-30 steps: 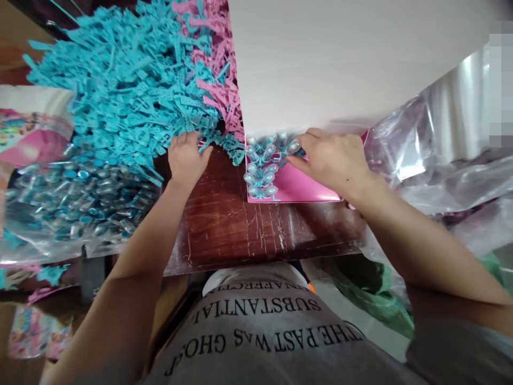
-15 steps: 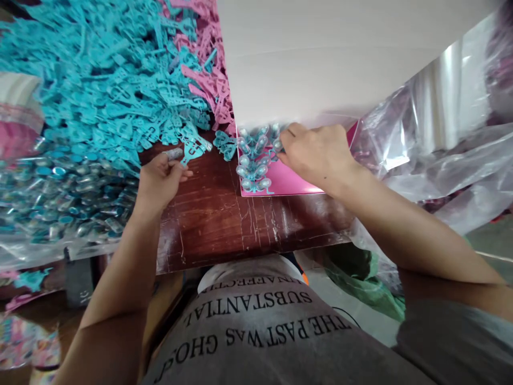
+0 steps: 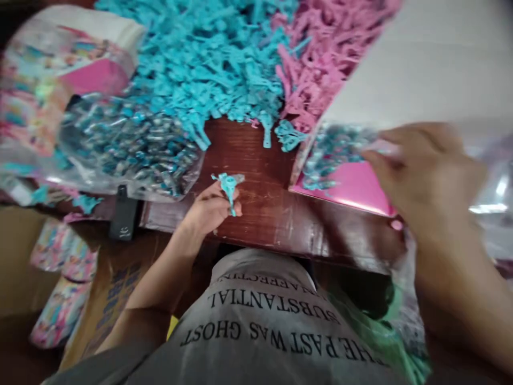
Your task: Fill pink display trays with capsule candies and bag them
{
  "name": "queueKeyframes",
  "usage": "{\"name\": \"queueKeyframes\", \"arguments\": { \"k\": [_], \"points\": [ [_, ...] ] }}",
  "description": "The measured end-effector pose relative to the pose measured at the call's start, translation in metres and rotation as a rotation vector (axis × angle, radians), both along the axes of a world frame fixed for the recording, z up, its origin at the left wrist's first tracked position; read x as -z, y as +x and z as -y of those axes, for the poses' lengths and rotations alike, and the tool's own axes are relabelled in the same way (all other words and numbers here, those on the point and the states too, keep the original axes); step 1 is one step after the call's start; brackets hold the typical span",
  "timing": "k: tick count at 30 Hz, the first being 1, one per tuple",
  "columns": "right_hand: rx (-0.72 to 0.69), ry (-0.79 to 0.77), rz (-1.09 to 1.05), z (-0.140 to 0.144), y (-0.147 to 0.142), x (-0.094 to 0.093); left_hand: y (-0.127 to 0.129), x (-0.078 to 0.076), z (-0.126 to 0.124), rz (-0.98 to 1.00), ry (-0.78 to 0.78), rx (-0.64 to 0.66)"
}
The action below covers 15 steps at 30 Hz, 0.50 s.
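Observation:
My left hand point(image 3: 210, 208) is near the front edge of the dark wooden table point(image 3: 256, 214), closed on a small turquoise plastic piece point(image 3: 228, 187) with a clear tip. My right hand point(image 3: 428, 171) is blurred; its fingers touch the cluster of turquoise pieces with clear bulbs point(image 3: 332, 152) lying on a pink card point(image 3: 352, 190). Whether it grips one I cannot tell. A big heap of turquoise plastic pieces point(image 3: 208, 64) lies beyond both hands, with a heap of pink ones point(image 3: 320, 59) to its right.
A clear bag of silvery-blue small parts point(image 3: 128, 144) lies at the left. Colourful printed packets point(image 3: 52, 80) sit at the far left. A white board point(image 3: 433, 69) stands at the right. Crinkled clear plastic point(image 3: 492, 187) is at the right edge, a cardboard box point(image 3: 96, 299) below the table.
My left hand drew back toward me from the heap with a turquoise piece in it. The view swung left and tilted, blurring my right hand, which stays at the cluster on the pink card.

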State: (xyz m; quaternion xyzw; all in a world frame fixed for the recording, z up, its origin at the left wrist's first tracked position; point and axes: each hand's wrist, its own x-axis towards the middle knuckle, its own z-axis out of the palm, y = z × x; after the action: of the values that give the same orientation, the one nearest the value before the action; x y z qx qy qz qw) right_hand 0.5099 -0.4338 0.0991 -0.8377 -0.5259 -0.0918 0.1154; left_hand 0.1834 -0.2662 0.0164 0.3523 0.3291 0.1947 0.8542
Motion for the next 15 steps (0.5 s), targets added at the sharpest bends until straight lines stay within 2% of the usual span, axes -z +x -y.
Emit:
{"name": "queueKeyframes", "arguments": {
  "k": [2,4,6,8,10,12,15],
  "points": [
    [-0.093,0.261,0.009,-0.006,-0.024,-0.001,-0.015,0.009,0.007,0.000,0.079,-0.057],
    [-0.260,0.340,-0.102,-0.028,-0.061,0.005,-0.034,0.016,0.012,-0.049,0.142,-0.113],
    [-0.458,0.248,-0.319,-0.067,-0.107,0.020,-0.057,0.022,0.018,-0.156,0.208,-0.178],
    [-0.543,0.046,-0.452,-0.117,-0.153,0.044,-0.081,0.024,0.025,-0.308,0.295,-0.224],
    [-0.570,-0.119,-0.519,-0.169,-0.193,0.069,-0.103,0.024,0.032,-0.439,0.373,-0.238],
    [-0.563,-0.215,-0.548,-0.211,-0.225,0.089,-0.120,0.022,0.036,-0.506,0.397,-0.226],
    [-0.544,-0.260,-0.584,-0.245,-0.255,0.106,-0.134,0.016,0.037,-0.538,0.402,-0.230]
  ]
}}
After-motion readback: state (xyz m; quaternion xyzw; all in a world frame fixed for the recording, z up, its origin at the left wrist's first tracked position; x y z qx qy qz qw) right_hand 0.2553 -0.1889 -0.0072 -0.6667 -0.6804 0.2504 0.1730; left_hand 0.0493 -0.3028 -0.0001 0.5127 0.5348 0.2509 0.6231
